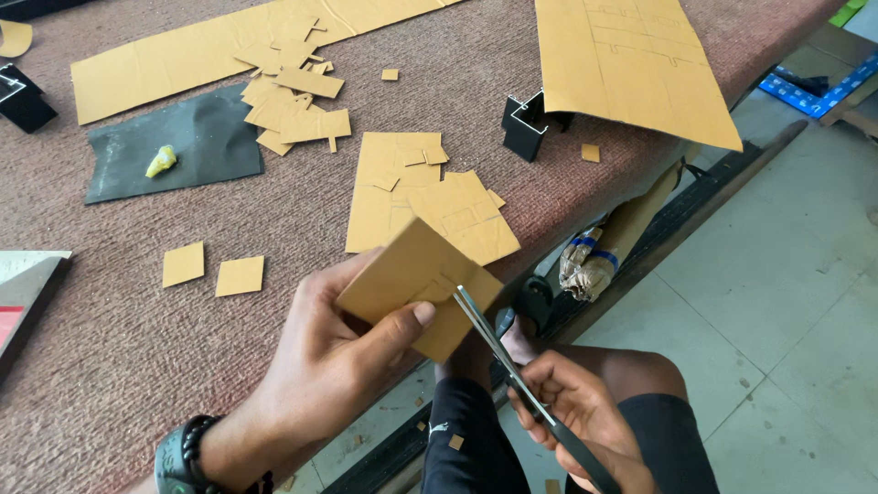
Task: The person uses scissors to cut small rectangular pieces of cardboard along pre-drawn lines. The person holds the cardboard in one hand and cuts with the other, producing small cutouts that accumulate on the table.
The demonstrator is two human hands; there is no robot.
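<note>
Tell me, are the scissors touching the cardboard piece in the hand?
Touching. The head view shows the scissors blades biting into the edge of the cardboard piece held by the left hand.

cardboard piece (pixel 416 284): tan, pencil lines
scissors (pixel 512 366): silver blades, black handles
table cover (pixel 110 366): maroon
sheet (pixel 210 137): dark grey

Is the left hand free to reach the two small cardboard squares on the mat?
Probably not as things stand: the left hand grips the cardboard piece that the scissors are cutting. The two small squares lie uncovered nearby.
</note>
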